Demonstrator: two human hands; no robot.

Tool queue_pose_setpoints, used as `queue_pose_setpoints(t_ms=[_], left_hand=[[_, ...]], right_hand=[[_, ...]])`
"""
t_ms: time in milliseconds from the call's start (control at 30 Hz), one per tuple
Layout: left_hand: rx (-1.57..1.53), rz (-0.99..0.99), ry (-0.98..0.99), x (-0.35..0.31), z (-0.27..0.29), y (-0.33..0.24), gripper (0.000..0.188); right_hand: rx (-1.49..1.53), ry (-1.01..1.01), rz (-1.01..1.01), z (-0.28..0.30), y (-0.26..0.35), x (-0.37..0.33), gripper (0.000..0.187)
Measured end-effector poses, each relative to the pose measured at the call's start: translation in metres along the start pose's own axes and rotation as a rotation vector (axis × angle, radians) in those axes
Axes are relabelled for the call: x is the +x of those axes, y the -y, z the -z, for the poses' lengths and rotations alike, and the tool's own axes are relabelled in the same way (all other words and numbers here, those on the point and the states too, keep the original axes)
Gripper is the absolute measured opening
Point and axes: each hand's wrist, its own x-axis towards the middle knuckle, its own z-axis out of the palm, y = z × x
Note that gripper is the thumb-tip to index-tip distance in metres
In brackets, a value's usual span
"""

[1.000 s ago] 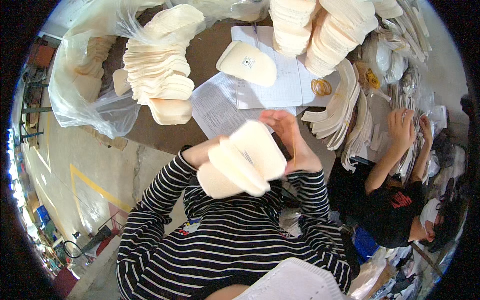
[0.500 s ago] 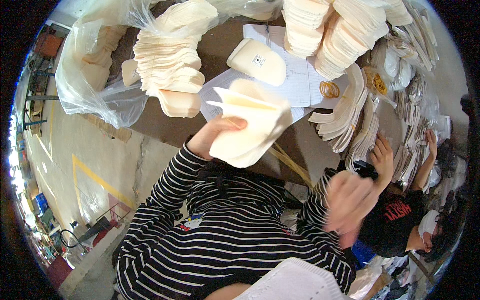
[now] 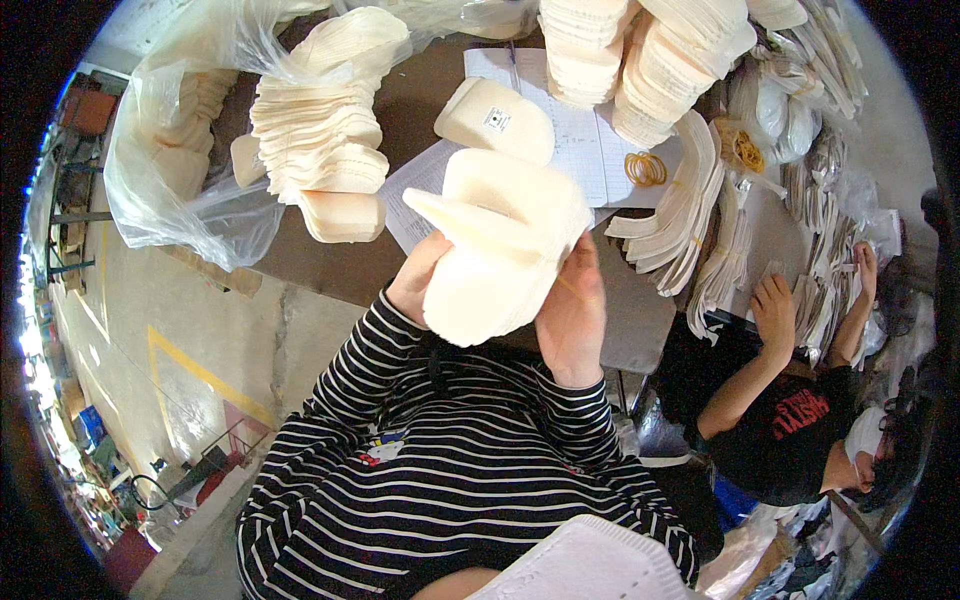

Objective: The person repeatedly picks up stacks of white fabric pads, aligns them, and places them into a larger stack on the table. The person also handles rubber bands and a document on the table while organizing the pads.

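Across the brown table (image 3: pixel 325 268), cream stacks (image 3: pixel 320 120) flank an open notebook (image 3: pixel 590 150). Above the near edge, we hold a splayed bundle of cream pads (image 3: pixel 505 260) between our hands. Our left hand (image 3: pixel 418 280) grasps its left side, fingers partly hidden behind; our right hand (image 3: pixel 572 315) touches its right edge, though whether those fingers clench we cannot tell.

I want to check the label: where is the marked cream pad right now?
In the head view, the marked cream pad lies at upper centre, partly on the open notebook, just beyond the held pads between left hand and right hand.
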Motion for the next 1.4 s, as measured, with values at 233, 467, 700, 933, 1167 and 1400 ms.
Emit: queue_pose_setpoints(t_ms=[233,467,700,933,1167,1400], left_hand=[[0.525,0.445,-0.113,-0.004,0.010,-0.024,0.059],[0.929,0.517,0.105,-0.007,-0.006,-0.016,0.058],[1.303,0.540,0.132,-0.001,0.025,-0.009,0.044],[0.659,0.324,-0.347,-0.003,-0.008,-0.043,0.053],[0.615,0.140,-0.255,0.007,-0.005,-0.021,0.055],[0.683,0.041,-0.192,0.008,-0.024,-0.004,0.094]], right_hand=[[-0.172,0.281,-0.168,0.009,0.025,0.010,0.095],[-0.588,0.808,-0.301,0.008,0.033,0.023,0.080],[-0.968,1.260,0.484,-0.015,0.050,0.019,0.022],[-1.282,0.545,-0.034,-0.002,0.102,-0.011,0.023],[-0.868,0.117,0.251,0.030,0.041,0.014,0.040],[-0.512,0.155,0.024,0.006,0.004,-0.003,0.100]])
